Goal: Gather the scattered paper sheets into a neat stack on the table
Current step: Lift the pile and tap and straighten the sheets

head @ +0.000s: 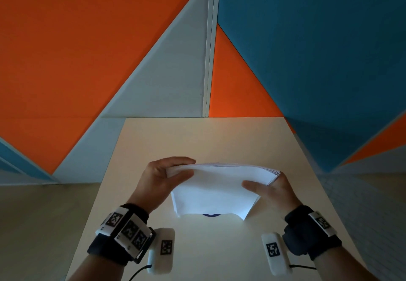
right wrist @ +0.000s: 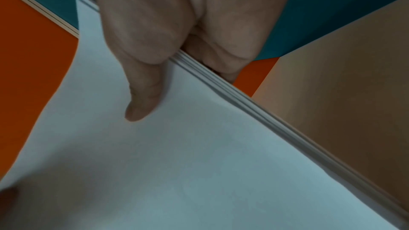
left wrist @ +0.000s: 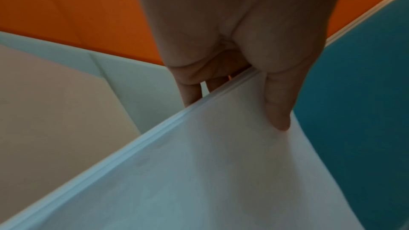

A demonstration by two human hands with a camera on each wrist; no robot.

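Both hands, left hand (head: 163, 176) and right hand (head: 272, 189), are pinching the white paper stack (head: 216, 189) above the beige surface (head: 208, 140); the right wrist view alone is showing staggered sheet edges (right wrist: 221, 80).

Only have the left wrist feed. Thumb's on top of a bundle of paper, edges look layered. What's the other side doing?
Observer: The right hand holds the opposite side of the paper stack, thumb on top.
Operator: Stack flat on the table?
Observer: No. In the head view it is held tilted above the table, with its near edge hanging down toward the surface.
Operator: Edges squared on the right side?
Observer: Not quite. The right wrist view shows the sheet edges stepped, slightly fanned.
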